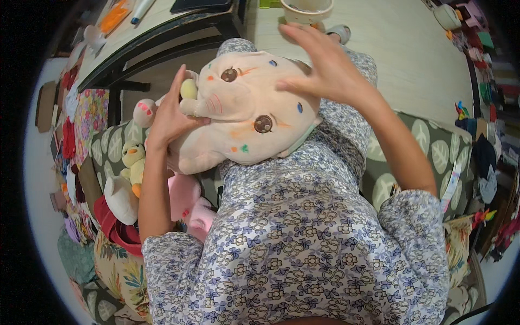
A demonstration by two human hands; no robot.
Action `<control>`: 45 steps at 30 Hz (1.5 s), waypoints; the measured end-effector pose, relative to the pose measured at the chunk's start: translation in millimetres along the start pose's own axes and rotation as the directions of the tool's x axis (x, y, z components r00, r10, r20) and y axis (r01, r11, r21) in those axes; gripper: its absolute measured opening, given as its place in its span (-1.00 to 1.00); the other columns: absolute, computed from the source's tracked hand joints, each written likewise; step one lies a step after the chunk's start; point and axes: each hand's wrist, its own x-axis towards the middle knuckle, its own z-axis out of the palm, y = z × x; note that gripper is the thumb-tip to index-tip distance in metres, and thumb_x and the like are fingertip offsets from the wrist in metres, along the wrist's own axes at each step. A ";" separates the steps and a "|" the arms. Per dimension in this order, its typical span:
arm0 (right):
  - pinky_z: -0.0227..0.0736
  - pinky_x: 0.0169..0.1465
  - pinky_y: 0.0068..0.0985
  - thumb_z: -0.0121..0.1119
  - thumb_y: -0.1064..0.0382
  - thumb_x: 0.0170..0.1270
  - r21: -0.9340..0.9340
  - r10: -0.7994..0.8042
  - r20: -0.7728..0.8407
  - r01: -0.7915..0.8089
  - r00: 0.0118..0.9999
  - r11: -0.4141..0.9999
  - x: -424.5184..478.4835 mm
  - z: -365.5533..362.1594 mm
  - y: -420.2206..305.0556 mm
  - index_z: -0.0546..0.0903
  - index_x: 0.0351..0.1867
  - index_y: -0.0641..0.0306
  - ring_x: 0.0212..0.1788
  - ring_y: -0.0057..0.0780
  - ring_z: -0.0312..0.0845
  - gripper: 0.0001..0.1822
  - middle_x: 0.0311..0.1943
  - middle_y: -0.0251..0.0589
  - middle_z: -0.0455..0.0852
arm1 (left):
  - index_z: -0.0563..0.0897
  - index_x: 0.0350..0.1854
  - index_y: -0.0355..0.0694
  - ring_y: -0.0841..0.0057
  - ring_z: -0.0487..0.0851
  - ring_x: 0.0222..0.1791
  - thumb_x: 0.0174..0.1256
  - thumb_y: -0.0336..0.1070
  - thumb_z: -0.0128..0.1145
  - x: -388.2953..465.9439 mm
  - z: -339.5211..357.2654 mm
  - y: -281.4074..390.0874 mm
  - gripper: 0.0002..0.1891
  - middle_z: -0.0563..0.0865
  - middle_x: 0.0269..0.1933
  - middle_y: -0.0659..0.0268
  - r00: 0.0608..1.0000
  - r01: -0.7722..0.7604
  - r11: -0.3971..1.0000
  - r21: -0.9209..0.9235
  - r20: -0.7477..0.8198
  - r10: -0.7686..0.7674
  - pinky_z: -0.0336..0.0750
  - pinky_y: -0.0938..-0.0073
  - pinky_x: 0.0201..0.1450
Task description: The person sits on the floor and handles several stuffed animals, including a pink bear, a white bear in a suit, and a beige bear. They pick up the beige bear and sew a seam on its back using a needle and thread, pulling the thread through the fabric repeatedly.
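A cream plush elephant (243, 97) lies sideways across my lap, its face up, with brown embroidered eyes, orange marks and small coloured patches. My left hand (174, 109) grips it at the trunk side, thumb and fingers spread around the trunk and a small yellow-green part. Over the far right side of the elephant's head is my right hand (321, 67), slightly blurred, its thumb and fingers apart and nothing held. Whether its thumb touches the fabric I cannot tell. My patterned clothing (300, 227) lies under the toy.
Left of me on the leaf-print sofa are a yellow plush duck (134, 162), a pink plush toy (187, 199) and a red strap (118, 227). A dark-edged table (162, 34) stands ahead left. A white tub (307, 14) stands ahead.
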 end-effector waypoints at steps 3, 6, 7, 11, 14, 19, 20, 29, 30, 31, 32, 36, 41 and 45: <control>0.23 0.27 -0.24 0.40 -0.21 -0.16 0.126 0.217 -0.027 -0.212 0.976 0.969 -37.2 5.7 -6.2 0.31 0.25 0.33 0.20 -0.02 0.34 -0.02 0.17 0.12 0.39 | 0.36 0.27 -0.14 0.27 0.54 0.09 -0.49 -0.35 0.51 -2.5 2.5 -16.6 0.00 0.56 0.10 0.16 0.996 -0.080 0.996 -0.035 0.047 0.081 0.37 0.38 0.19; 0.23 0.27 -0.31 0.44 -0.11 -0.16 0.481 0.452 0.123 -0.452 0.883 0.751 -61.1 18.4 -16.3 0.33 0.23 0.32 0.20 -0.09 0.34 -0.08 0.13 0.08 0.40 | 0.55 -0.10 -0.23 0.34 0.61 -0.14 -0.33 -0.34 0.46 -8.8 11.4 -11.0 -0.43 0.65 -0.17 0.23 0.993 -0.047 0.979 -0.198 0.096 0.067 0.46 0.38 0.00; 0.24 0.26 -0.34 0.46 -0.06 -0.16 0.615 0.494 0.200 -0.501 0.846 0.609 -61.6 21.8 -21.7 0.33 0.21 0.32 0.20 -0.13 0.34 -0.10 0.12 0.06 0.40 | 0.55 -0.16 -0.24 0.32 0.61 -0.18 -0.29 -0.33 0.43 -11.8 12.0 -7.5 -0.50 0.65 -0.22 0.21 0.991 -0.073 0.980 -0.186 0.093 0.092 0.46 0.37 -0.04; 0.27 0.23 -0.39 0.49 0.17 -0.23 0.757 0.484 0.182 -0.436 0.856 0.486 -56.3 17.4 -22.5 0.39 0.13 0.26 0.22 -0.21 0.31 -0.20 0.15 -0.02 0.37 | 0.50 -0.42 -0.29 0.17 0.53 -0.38 -0.17 -0.29 0.32 -23.7 -3.1 21.5 -0.70 0.56 -0.44 0.11 0.970 -0.244 0.969 0.036 -0.002 0.244 0.40 0.31 -0.27; 0.30 0.20 -0.39 0.45 0.29 -0.27 0.584 0.235 -0.192 -0.081 0.953 0.807 -54.3 3.7 -11.4 0.43 0.05 0.21 0.22 -0.24 0.29 -0.29 0.16 -0.07 0.35 | 0.50 -0.47 -0.28 0.15 0.47 -0.44 -0.22 -0.25 0.33 -32.3 -20.3 56.7 -0.69 0.50 -0.50 0.16 0.849 -0.458 0.842 0.286 -0.140 0.509 0.34 0.29 -0.34; 0.35 0.14 -0.38 0.36 0.39 -0.23 0.431 0.244 -0.180 -0.146 0.953 0.890 -72.0 -9.4 -0.9 0.43 -0.01 0.20 0.22 -0.19 0.29 -0.39 0.16 -0.05 0.34 | 0.48 -0.51 -0.24 0.23 0.37 -0.51 -0.27 -0.28 0.29 -71.0 4.3 71.6 -0.73 0.38 -0.56 0.24 0.791 -0.513 0.776 0.367 -0.148 0.593 0.25 0.33 -0.41; 0.35 0.14 -0.38 0.36 0.39 -0.22 0.465 0.289 -0.067 -0.226 0.955 0.856 -80.0 -4.6 -3.3 0.43 -0.01 0.20 0.23 -0.17 0.28 -0.39 0.17 -0.03 0.34 | 0.47 -0.52 -0.24 0.22 0.37 -0.50 -0.27 -0.31 0.26 -71.9 16.4 62.5 -0.74 0.38 -0.57 0.23 0.818 -0.495 0.799 0.342 -0.127 0.561 0.25 0.31 -0.39; 0.18 0.28 -0.26 0.48 0.08 -0.18 0.193 0.262 -0.057 -0.247 0.963 0.950 -94.3 -38.1 -8.8 0.51 0.03 0.37 0.20 -0.03 0.33 -0.30 0.11 0.02 0.48 | 0.55 -0.35 -0.27 0.16 0.50 -0.31 -0.26 -0.40 0.24 -94.8 7.6 77.7 -0.69 0.51 -0.44 0.18 0.920 -0.385 0.891 0.240 0.178 0.350 0.40 0.26 -0.15; 0.20 0.27 -0.30 0.51 0.09 -0.20 0.193 0.213 -0.094 -0.192 0.972 0.962 -90.3 -40.2 -8.9 0.44 0.11 0.35 0.18 -0.09 0.37 -0.22 0.10 0.00 0.48 | 0.56 -0.32 -0.26 0.15 0.51 -0.31 -0.25 -0.38 0.25 -95.9 -5.0 85.2 -0.68 0.52 -0.44 0.17 0.916 -0.376 0.888 0.266 0.249 0.314 0.41 0.25 -0.16; 0.21 0.27 -0.31 0.52 0.09 -0.21 0.384 0.305 -0.082 -0.252 0.949 0.888 -88.7 -36.1 -7.8 0.40 0.14 0.35 0.18 -0.12 0.37 -0.18 0.11 0.00 0.48 | 0.57 -0.30 -0.26 0.15 0.52 -0.31 -0.24 -0.37 0.26 -95.2 -16.8 89.8 -0.67 0.53 -0.43 0.17 0.908 -0.373 0.880 0.296 0.312 0.280 0.42 0.24 -0.17; 0.23 0.26 -0.32 0.53 0.09 -0.22 0.559 0.389 -0.051 -0.296 0.920 0.774 -88.5 -29.5 -6.5 0.36 0.17 0.34 0.18 -0.15 0.36 -0.13 0.11 -0.01 0.47 | 0.58 -0.27 -0.27 0.18 0.54 -0.31 -0.20 -0.34 0.27 -92.4 -28.0 93.4 -0.67 0.56 -0.41 0.18 0.875 -0.378 0.891 0.253 0.412 0.255 0.44 0.26 -0.19; 0.19 0.31 -0.31 0.57 0.06 -0.32 0.758 0.463 -0.008 -0.297 0.886 0.581 -67.7 -16.5 0.8 0.06 0.39 0.21 0.31 -0.17 0.22 0.20 0.26 0.02 0.28 | 0.59 -0.18 -0.29 0.38 0.61 -0.31 -0.02 -0.23 0.31 -42.6 -86.9 98.0 -0.64 0.64 -0.34 0.27 0.739 -0.187 0.982 0.023 0.662 0.125 0.48 0.38 -0.21; 0.00 0.40 -0.25 0.57 -0.05 -0.41 0.640 0.406 0.073 -0.355 0.911 0.682 -53.4 -21.5 17.9 -0.05 0.44 0.15 0.42 -0.10 0.02 0.33 0.38 0.07 0.09 | 0.57 0.05 -0.24 0.47 0.55 0.04 0.03 -0.01 0.28 65.9 -40.7 81.1 -0.45 0.63 0.00 0.15 0.893 -0.389 0.921 -0.030 0.234 0.385 0.39 0.41 0.15; 0.56 -0.23 -0.55 0.47 -0.01 -0.12 0.669 0.537 0.377 -0.623 0.755 0.406 -31.3 -34.0 14.3 0.23 0.33 0.21 -0.31 -0.44 0.61 -0.03 -0.14 -0.13 0.61 | 0.34 0.31 -0.22 0.34 0.39 0.25 0.10 0.16 0.18 79.8 37.9 62.7 -0.22 0.45 0.24 0.07 0.817 -0.220 0.950 -0.222 0.491 0.304 0.21 0.37 0.31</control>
